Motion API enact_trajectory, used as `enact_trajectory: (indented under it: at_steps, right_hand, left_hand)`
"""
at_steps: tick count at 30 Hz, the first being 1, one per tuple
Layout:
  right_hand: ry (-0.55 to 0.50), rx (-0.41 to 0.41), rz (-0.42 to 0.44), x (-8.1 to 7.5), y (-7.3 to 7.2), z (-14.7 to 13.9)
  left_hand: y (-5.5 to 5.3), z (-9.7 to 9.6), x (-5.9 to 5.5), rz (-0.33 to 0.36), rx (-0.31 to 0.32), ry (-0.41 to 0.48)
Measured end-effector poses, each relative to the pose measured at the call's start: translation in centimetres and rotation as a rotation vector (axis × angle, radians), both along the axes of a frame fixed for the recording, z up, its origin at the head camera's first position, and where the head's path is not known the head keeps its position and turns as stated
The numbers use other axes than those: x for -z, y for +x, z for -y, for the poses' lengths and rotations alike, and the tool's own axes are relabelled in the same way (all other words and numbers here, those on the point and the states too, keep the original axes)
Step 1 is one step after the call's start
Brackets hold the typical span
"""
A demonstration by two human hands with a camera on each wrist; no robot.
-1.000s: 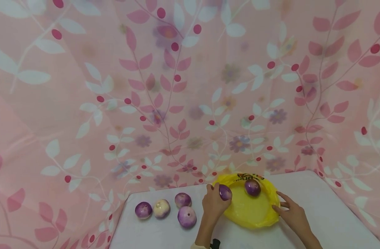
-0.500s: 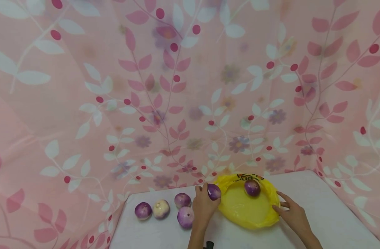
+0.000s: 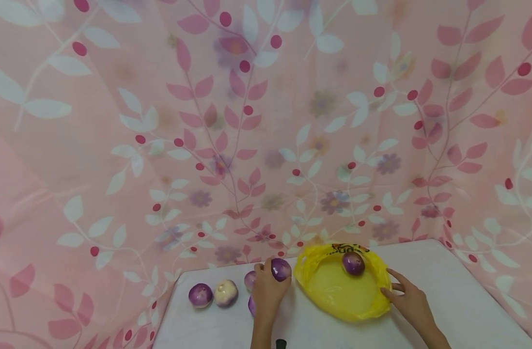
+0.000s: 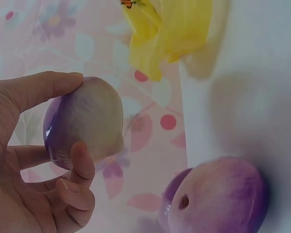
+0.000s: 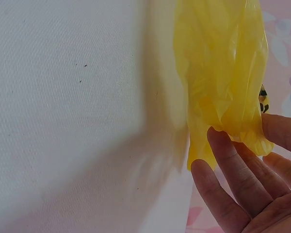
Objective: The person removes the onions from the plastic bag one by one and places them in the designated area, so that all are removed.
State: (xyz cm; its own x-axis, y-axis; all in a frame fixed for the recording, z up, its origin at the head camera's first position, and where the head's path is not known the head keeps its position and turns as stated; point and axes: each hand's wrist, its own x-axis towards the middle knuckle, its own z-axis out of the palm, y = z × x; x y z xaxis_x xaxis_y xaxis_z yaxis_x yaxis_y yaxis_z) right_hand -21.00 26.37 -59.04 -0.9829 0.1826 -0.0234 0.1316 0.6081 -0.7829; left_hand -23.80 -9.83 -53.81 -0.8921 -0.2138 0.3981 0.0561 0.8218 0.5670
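My left hand (image 3: 266, 291) grips a purple-and-white turnip (image 3: 281, 270) between thumb and fingers, above the table to the left of the yellow plastic bag (image 3: 305, 281). In the left wrist view the held turnip (image 4: 94, 116) shows its pale side and blunt tip. Two turnips lie partly hidden behind that hand; one of them (image 4: 223, 199) shows a dark spot. My right hand (image 3: 410, 300) holds the bag's right rim; in the right wrist view its fingers (image 5: 237, 174) are against the yellow film (image 5: 218, 73). Inside the open bag sits one dark purple turnip (image 3: 353, 263).
Farther left on the white table (image 3: 445, 291) lie a purple turnip (image 3: 200, 295) and a mostly white one (image 3: 226, 293). A pink floral curtain (image 3: 266, 145) hangs behind the table's back edge.
My left hand has moved left with the turnip, from over the bag's left rim to beside the loose turnips, now partly covering two. The right hand stays on the bag.
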Motion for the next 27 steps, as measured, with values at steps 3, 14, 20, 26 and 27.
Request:
enact_trajectory:
  at_steps: [3, 14, 20, 26, 27]
  right_hand:
    - [0.0, 0.003, -0.002, 0.0, 0.0, 0.0]
    - [-0.015, 0.006, 0.0, -0.2, 0.1, 0.0]
    - [-0.011, 0.003, -0.005, -0.2, 0.0, 0.1]
    - [-0.01, 0.004, 0.002, -0.2, 0.0, 0.1]
    - [-0.01, 0.005, 0.004, -0.2, 0.0, 0.1]
  left_hand:
    - [0.3, 0.7, -0.1, -0.004, -0.021, 0.003]
    - [1.3, 3.9, 0.8, 0.013, -0.082, -0.027]
    - [2.1, 5.2, 0.5, 0.021, -0.105, -0.023]
    - [2.7, 6.5, 0.4, 0.07, -0.14, -0.017]
    - [2.8, 6.7, 0.3, 0.08, -0.145, -0.013]
